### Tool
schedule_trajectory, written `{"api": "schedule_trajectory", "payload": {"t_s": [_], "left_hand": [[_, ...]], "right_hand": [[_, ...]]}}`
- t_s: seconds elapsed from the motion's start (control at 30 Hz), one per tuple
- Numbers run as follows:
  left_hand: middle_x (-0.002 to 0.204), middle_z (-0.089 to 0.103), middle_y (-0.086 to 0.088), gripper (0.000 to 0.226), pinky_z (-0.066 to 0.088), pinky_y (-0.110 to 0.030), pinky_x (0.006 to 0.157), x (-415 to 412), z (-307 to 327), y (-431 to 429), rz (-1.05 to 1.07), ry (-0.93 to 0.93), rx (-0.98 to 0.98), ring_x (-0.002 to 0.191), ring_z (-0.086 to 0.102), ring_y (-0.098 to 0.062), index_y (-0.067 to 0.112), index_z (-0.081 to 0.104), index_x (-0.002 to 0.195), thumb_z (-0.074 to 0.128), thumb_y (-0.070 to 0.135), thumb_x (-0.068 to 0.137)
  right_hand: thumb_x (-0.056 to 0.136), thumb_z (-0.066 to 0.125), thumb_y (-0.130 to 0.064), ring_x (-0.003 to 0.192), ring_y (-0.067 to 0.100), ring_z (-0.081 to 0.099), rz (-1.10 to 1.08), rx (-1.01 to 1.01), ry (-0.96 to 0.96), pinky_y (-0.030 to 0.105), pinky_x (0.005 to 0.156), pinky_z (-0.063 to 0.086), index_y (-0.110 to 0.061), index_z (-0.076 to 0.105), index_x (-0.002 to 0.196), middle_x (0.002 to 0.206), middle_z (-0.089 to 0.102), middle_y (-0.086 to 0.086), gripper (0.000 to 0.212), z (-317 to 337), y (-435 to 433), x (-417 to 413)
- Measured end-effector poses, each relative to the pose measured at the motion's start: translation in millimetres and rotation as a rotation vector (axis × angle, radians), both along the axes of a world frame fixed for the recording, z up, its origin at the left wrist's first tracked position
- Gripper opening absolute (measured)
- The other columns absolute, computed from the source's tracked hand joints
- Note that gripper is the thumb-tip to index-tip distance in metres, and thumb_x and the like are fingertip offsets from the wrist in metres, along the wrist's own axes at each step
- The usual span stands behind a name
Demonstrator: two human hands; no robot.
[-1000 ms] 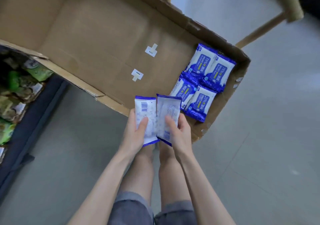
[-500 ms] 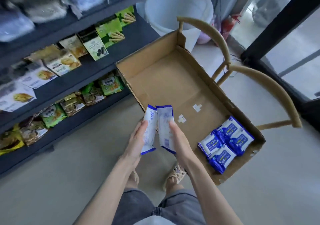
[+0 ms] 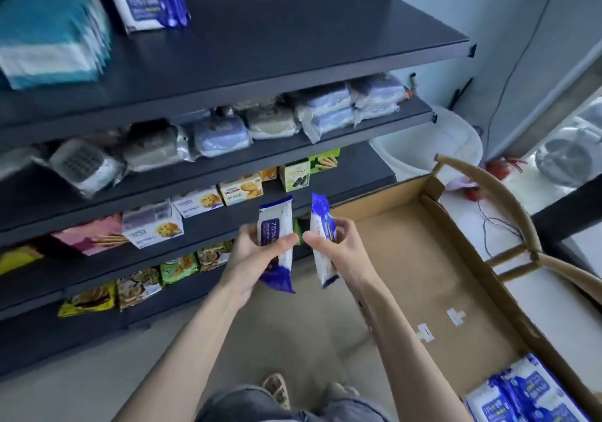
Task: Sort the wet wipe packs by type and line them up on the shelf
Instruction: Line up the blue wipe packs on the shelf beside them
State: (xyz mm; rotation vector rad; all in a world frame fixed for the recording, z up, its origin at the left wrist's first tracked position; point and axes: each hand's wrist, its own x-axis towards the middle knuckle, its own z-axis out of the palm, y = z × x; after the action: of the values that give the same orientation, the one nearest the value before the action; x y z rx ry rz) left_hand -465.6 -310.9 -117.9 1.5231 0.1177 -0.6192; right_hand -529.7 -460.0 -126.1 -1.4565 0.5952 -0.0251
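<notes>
The left hand (image 3: 257, 254) grips one wet wipe pack (image 3: 276, 223) around its middle, and the right hand (image 3: 343, 246) pinches a second pack (image 3: 321, 226). Both packs are upright and apart, probably so each can be stood on edge separately. The top shelf (image 3: 293, 40) above carries a matching row (image 3: 150, 3) beside teal packs (image 3: 49, 31), the likely destination. Spare packs (image 3: 521, 392) lie in the cardboard box (image 3: 407, 259).

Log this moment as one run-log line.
left hand: grips wet wipe pack | right hand: grips second wet wipe pack | top shelf: blue-white packs standing | cardboard box: loose packs inside
</notes>
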Motion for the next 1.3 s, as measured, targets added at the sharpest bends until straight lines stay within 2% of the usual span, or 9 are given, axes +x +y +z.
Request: {"api": "schedule_trajectory", "payload": {"t_s": [0.13, 0.23, 0.37, 0.6, 0.8, 0.93, 1.03, 1.13, 1.3], "left_hand": [[0.101, 0.066, 0.005, 0.06, 0.05, -0.017, 0.068, 47, 26, 17, 0.058, -0.182, -0.031, 0.086, 0.064, -0.001, 0.018, 0.049, 0.114, 0.071, 0.041, 0.063], [0.104, 0.067, 0.008, 0.031, 0.052, -0.024, 0.073, 84, 40, 25, 0.1, -0.199, -0.082, 0.092, 0.065, -0.004, 0.03, 0.051, 0.105, 0.059, 0.046, 0.08], [0.101, 0.067, 0.01, 0.012, 0.054, -0.028, 0.072, 136, 61, 35, 0.193, -0.24, -0.126, 0.087, 0.067, -0.004, 0.028, 0.05, 0.107, 0.051, 0.031, 0.095], [0.082, 0.068, 0.005, 0.019, 0.052, -0.023, 0.064, 238, 104, 45, 0.355, -0.47, -0.136, 0.069, 0.065, -0.006, 0.015, 0.053, 0.095, 0.066, 0.005, 0.085], [0.093, 0.066, 0.009, 0.052, 0.059, -0.03, 0.062, 320, 143, 46, 0.305, -0.629, 0.019, 0.075, 0.067, -0.002, 0.034, 0.05, 0.097, 0.067, -0.01, 0.077], [0.094, 0.066, 0.009, 0.035, 0.059, -0.028, 0.063, 371, 160, 47, 0.252, -0.647, 0.12, 0.082, 0.067, -0.008, 0.031, 0.054, 0.103, 0.061, 0.0, 0.087], [0.092, 0.07, 0.002, 0.013, 0.056, -0.038, 0.073, 408, 167, 55, 0.236, -0.719, 0.333, 0.084, 0.067, -0.018, 0.02, 0.06, 0.102, 0.061, 0.018, 0.089], [0.087, 0.07, -0.01, 0.023, 0.053, -0.045, 0.076, 442, 175, 59, 0.166, -0.775, 0.574, 0.081, 0.066, -0.029, 0.008, 0.063, 0.096, 0.067, 0.022, 0.078], [0.097, 0.06, -0.002, 0.031, 0.042, -0.031, 0.068, 493, 185, 67, -0.023, -0.778, 0.848, 0.083, 0.058, -0.024, 0.012, 0.059, 0.104, 0.071, 0.009, 0.076]], "right_hand": [[0.06, 0.083, -0.045, 0.093, 0.01, 0.068, 0.069, -0.039, -0.095, 0.03, 0.083, 0.055, -0.025, 0.041, 0.124, 0.107, 0.068, -0.001, 0.078, 26, 16, 55], [0.089, 0.061, -0.037, 0.081, 0.001, 0.067, 0.09, 0.049, -0.141, 0.018, 0.067, 0.053, -0.023, 0.045, 0.122, 0.1, 0.068, -0.006, 0.039, 49, 19, 97], [0.098, 0.049, -0.026, 0.074, 0.007, 0.068, 0.082, 0.06, -0.179, 0.021, 0.058, 0.052, -0.019, 0.054, 0.107, 0.095, 0.07, 0.002, 0.012, 75, 17, 155], [0.093, 0.055, -0.01, 0.061, 0.012, 0.066, 0.035, 0.067, -0.373, 0.026, 0.057, 0.052, -0.013, 0.052, 0.083, 0.074, 0.071, -0.001, 0.011, 118, -1, 270], [0.086, 0.058, 0.008, 0.07, 0.013, 0.068, 0.062, 0.037, -0.507, 0.03, 0.061, 0.055, -0.015, 0.048, 0.095, 0.085, 0.07, 0.001, 0.026, 142, -11, 358], [0.082, 0.06, 0.013, 0.079, 0.019, 0.069, 0.131, 0.043, -0.533, 0.035, 0.064, 0.059, -0.018, 0.047, 0.106, 0.096, 0.067, 0.002, 0.041, 147, -14, 404], [0.084, 0.06, 0.01, 0.076, 0.018, 0.069, 0.163, 0.029, -0.504, 0.035, 0.065, 0.058, -0.013, 0.052, 0.103, 0.091, 0.069, 0.002, 0.03, 144, -12, 432], [0.087, 0.059, 0.003, 0.071, 0.015, 0.068, 0.113, 0.008, -0.456, 0.034, 0.066, 0.057, -0.011, 0.056, 0.095, 0.086, 0.07, 0.003, 0.016, 141, -5, 462], [0.087, 0.06, 0.004, 0.069, 0.012, 0.069, 0.086, -0.043, -0.457, 0.032, 0.069, 0.057, -0.01, 0.054, 0.086, 0.079, 0.07, 0.001, 0.015, 137, 9, 502]]}}
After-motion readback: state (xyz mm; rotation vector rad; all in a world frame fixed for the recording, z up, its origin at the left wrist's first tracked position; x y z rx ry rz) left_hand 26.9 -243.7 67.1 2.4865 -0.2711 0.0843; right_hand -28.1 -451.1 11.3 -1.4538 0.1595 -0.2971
